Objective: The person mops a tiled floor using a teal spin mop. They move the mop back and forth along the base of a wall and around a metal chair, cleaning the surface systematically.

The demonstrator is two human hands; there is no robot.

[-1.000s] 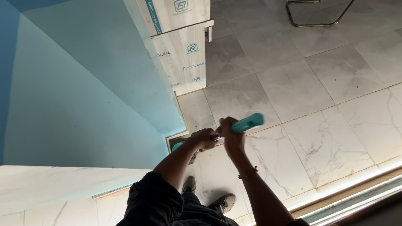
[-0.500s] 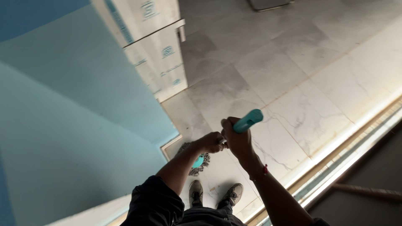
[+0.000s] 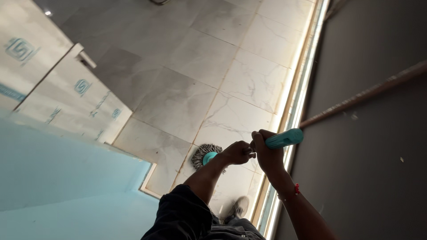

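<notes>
Both hands grip the mop handle point(image 3: 284, 138), at its teal end. The right hand point(image 3: 268, 153) has its fingers wrapped tight around the teal grip; the left hand point(image 3: 237, 152), just below it, seems closed on the shaft, though blur hides it. The mop head point(image 3: 205, 155) rests on the marble floor point(image 3: 195, 80) below the handle.

Marble floor point(image 3: 187, 53), blue wall point(image 3: 58, 164), perhaps cabinet point(image 3: 66, 98)

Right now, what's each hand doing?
Left hand: closed around the mop handle, lower down.
Right hand: closed around its teal grip, near the top.
</notes>
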